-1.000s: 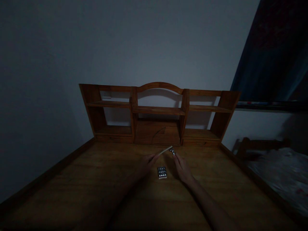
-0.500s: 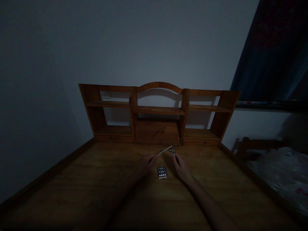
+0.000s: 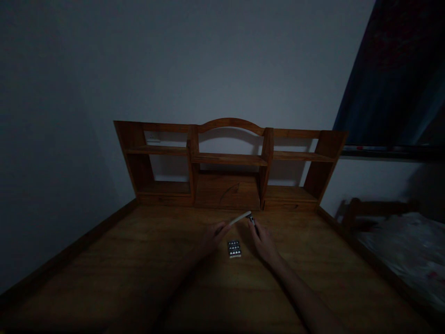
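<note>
My left hand [image 3: 212,233] is closed round the near end of a thin pale stick [image 3: 239,217], which slants up to the right. My right hand [image 3: 263,239] grips a small dark-handled razor [image 3: 252,220] with a silvery neck. The stick's far tip meets or overlaps the razor's head; in this dim light I cannot tell if they touch. Between and a little nearer than the hands, a small dark pack [image 3: 234,249] with rows of bright silvery pieces lies on the wooden desk [image 3: 229,290].
A wooden shelf unit [image 3: 229,160] stands along the back of the desk against the wall. Raised edges [image 3: 361,255] border the desk's sides. At the right, beyond the desk, are a bed with pale bedding [image 3: 410,250] and a dark curtain [image 3: 389,79].
The razor's head has turned and shifted slightly right, up to the stick's tip. More of the stick's flat side shows. The pack has not moved.
</note>
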Demonstrator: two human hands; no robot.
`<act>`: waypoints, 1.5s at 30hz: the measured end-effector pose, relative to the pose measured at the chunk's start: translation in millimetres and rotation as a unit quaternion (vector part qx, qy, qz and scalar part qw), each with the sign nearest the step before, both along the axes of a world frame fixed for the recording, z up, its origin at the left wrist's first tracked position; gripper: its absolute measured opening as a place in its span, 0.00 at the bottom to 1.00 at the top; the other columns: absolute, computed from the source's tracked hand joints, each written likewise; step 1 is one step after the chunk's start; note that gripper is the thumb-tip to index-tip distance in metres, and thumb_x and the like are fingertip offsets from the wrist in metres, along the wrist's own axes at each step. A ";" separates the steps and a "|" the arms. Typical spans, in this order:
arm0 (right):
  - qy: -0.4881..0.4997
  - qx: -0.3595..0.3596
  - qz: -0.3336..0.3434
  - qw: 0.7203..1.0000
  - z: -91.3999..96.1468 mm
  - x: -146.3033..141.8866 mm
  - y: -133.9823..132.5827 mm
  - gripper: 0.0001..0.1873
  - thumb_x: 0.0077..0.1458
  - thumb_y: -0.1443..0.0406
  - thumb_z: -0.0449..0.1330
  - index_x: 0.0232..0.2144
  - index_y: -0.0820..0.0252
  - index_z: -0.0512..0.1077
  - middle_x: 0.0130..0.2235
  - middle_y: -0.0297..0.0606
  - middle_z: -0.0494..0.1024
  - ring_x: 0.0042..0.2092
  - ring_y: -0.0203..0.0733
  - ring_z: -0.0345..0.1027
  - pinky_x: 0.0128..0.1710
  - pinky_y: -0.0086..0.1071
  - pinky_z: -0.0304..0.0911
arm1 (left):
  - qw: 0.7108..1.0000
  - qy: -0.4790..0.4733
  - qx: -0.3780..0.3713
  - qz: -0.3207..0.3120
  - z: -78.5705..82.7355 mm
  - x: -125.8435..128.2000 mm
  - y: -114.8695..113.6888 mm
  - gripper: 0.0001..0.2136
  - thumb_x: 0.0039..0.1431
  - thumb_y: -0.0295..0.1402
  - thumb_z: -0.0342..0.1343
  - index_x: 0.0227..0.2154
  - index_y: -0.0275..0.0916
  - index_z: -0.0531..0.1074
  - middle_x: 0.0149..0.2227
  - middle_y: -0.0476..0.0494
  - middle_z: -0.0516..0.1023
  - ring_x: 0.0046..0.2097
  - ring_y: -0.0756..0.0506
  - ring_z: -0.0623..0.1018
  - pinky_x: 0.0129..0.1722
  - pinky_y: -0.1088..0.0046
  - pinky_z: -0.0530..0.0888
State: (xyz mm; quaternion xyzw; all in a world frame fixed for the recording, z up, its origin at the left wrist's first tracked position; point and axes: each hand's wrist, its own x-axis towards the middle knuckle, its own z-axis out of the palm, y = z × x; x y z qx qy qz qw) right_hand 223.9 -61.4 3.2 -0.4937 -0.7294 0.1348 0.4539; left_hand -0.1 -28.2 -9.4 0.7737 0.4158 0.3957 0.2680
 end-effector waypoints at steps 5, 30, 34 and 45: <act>0.010 -0.010 0.007 1.000 -0.4 0.4 -0.2 0.20 0.68 0.54 0.44 0.49 0.59 0.68 0.39 0.41 0.76 0.40 0.48 0.71 0.39 0.34 0.60 | 1.000 0.005 -0.010 -0.006 -0.7 -0.4 0.6 0.20 0.65 0.47 0.43 0.30 0.34 0.67 0.26 0.49 0.65 0.30 0.52 0.65 0.29 0.76 0.59; -0.003 -0.008 0.004 1.000 -3.5 1.6 1.6 0.21 0.68 0.54 0.44 0.48 0.60 0.69 0.39 0.40 0.76 0.40 0.47 0.70 0.38 0.34 0.58 | 1.000 0.012 -0.006 -0.004 -0.2 0.3 -0.6 0.21 0.64 0.48 0.44 0.28 0.34 0.66 0.26 0.50 0.63 0.28 0.52 0.63 0.28 0.75 0.57; -0.008 -0.018 -0.001 1.000 1.7 -0.6 -0.5 0.21 0.67 0.53 0.44 0.46 0.61 0.70 0.35 0.40 0.75 0.36 0.46 0.70 0.33 0.32 0.57 | 1.000 0.002 0.002 0.003 -3.2 0.3 -0.4 0.20 0.64 0.47 0.45 0.28 0.34 0.66 0.26 0.49 0.64 0.28 0.52 0.63 0.28 0.75 0.57; -0.030 -0.005 -0.030 0.999 -1.6 0.5 1.8 0.20 0.65 0.54 0.47 0.46 0.62 0.70 0.32 0.39 0.75 0.32 0.45 0.69 0.31 0.32 0.55 | 1.000 0.015 -0.005 0.007 -0.1 1.0 -2.6 0.21 0.64 0.48 0.44 0.27 0.34 0.65 0.25 0.50 0.63 0.28 0.53 0.62 0.28 0.76 0.58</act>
